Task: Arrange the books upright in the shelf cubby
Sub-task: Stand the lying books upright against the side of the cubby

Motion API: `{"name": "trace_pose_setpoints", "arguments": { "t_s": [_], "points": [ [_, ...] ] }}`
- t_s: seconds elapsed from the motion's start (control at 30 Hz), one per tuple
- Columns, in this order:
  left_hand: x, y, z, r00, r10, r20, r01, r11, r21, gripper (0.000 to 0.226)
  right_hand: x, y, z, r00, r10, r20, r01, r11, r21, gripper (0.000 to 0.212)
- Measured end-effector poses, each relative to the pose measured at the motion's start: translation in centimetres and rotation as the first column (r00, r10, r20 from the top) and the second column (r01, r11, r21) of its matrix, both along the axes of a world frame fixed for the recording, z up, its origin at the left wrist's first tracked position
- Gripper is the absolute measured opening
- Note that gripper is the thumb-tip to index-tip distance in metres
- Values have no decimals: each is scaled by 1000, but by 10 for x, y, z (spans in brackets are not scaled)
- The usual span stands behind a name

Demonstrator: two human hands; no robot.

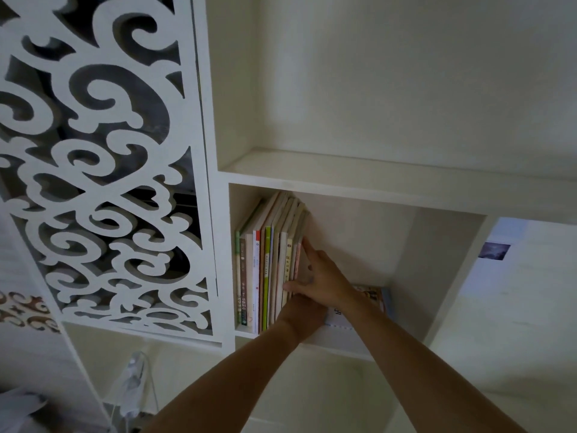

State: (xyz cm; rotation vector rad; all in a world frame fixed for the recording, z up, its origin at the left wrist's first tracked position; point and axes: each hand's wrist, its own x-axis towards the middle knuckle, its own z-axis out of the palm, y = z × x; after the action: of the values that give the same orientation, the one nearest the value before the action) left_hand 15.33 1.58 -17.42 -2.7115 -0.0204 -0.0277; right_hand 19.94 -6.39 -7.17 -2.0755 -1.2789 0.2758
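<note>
— Ten or so books (268, 270) stand at the left end of the cubby (449, 260), spines toward you, long axes close to vertical but tilted a little. I cannot count them exactly; the thin ones on the right blur together.

— And where are my hands against them?

— Your right hand (321, 276) lies flat on the outer face of the rightmost book, its fingers (307, 245) stretched up along the cover, thumb hooked across the lower spines. It is spread and pressing, not clenched. Your left hand (301, 310) sits just under it at the foot of the row; its fingers are hidden behind the right wrist, so I cannot tell whether they hold anything.

— So the row is to the left of both hands?

— Yes, directly left and touching your right palm. The right hand is the nearer one and the one bracing the row.

— Anything left lying down?

— One more book (373, 300) lies flat on the cubby floor, just to the right behind your right forearm, its long axis running back toward the rear wall. In my judgement that one has yet to be stood up.

— Beyond that?

— One bare shelf (343, 170) above, and one carved scroll panel (103, 170) to the left.
</note>
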Motion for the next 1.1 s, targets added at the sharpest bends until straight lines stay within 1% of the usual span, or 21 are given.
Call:
{"name": "trace_pose_setpoints", "arguments": {
  "t_s": [0.07, 0.1, 0.13, 0.2, 0.23, 0.3, 0.33, 0.37, 0.43, 0.47, 0.5, 0.57, 0.63, 0.7, 0.73, 0.77, 0.87, 0.9, 0.97, 1.03, 1.1],
  "points": [
    [0, 3, -1, 1000, -2, -14, 4, 989, 145, 46, 5, 1, -3, 1000, 12, -6, -12, 1000, -7, 103],
    [0, 4, -1, 1000, 2, 3, -3, 998, 69, 41, 8, 0, -5, 1000, 9, -11, -9, 1000, -10, 100],
    [-4, 7, -1, 999, 31, 28, -29, 997, -71, 34, 12, -2, -8, 1000, -4, -17, 3, 1000, -9, 96],
    [-5, 8, -1, 996, 95, 3, -91, 970, -224, 22, 24, -12, -17, 997, -61, -51, 61, 998, 6, 82],
    [-6, 9, -2, 993, 103, 56, -79, 943, -324, 17, 33, -19, -24, 993, -101, -67, 101, 995, 9, 72],
    [-6, 8, 1, 986, 98, 132, -34, 906, -422, 21, 52, -37, -41, 988, -151, -32, 151, 988, -19, 49],
    [-3, 7, 2, 975, 60, 214, 23, 929, -369, 30, 62, -46, -49, 989, -145, 24, 147, 986, -74, 44],
    [-1, 6, 2, 957, 75, 279, 22, 944, -329, 36, 69, -55, -57, 989, -120, 87, 133, 978, -162, 47],
    [2, 8, 2, 923, 55, 381, 31, 976, -217, 41, 78, -68, -67, 985, -33, 172, 89, 941, -327, 71],
    [1, 8, 4, 900, 47, 434, 43, 980, -196, 43, 81, -71, -72, 980, -23, 200, 94, 930, -356, 80],
    [2, 8, 6, 886, 75, 458, 43, 970, -241, 45, 83, -71, -78, 972, -51, 228, 127, 934, -334, 81],
    [0, 6, 10, 832, 104, 546, 81, 949, -304, 49, 85, -65, -92, 952, -177, 250, 223, 961, -166, 63],
    [-6, 4, 19, 736, 89, 671, 221, 906, -362, 48, 77, -55, -98, 945, -294, 146, 298, 954, -9, 47],
    [-13, 3, 29, 663, -10, 748, 355, 885, -303, 34, 63, -48, -100, 938, -345, 34, 340, 934, 109, 44],
    [-17, 3, 35, 624, -45, 780, 331, 920, -212, 21, 55, -46, -100, 932, -362, -6, 358, 921, 155, 44],
    [-21, 2, 40, 617, -26, 787, 297, 933, -202, 22, 48, -42, -100, 926, -373, -65, 378, 904, 201, 42],
    [-35, -4, 46, 688, 160, 708, 258, 857, -445, 78, 21, -33, -88, 913, -302, -275, 390, 846, 365, 38],
    [-37, -4, 47, 683, 201, 702, 263, 830, -493, 79, 13, -28, -85, 908, -254, -334, 382, 831, 404, 38],
    [-39, -4, 46, 659, 263, 705, 313, 756, -575, 50, -2, -17, -78, 903, -173, -393, 336, 856, 393, 32],
    [-38, 1, 47, 636, 289, 715, 356, 712, -605, 24, -13, -6, -72, 897, -133, -421, 279, 910, 307, 27],
    [-42, 3, 54, 612, 336, 716, 411, 638, -651, 19, -15, 2, -71, 907, -136, -397, 243, 941, 234, 31]
  ]
}}
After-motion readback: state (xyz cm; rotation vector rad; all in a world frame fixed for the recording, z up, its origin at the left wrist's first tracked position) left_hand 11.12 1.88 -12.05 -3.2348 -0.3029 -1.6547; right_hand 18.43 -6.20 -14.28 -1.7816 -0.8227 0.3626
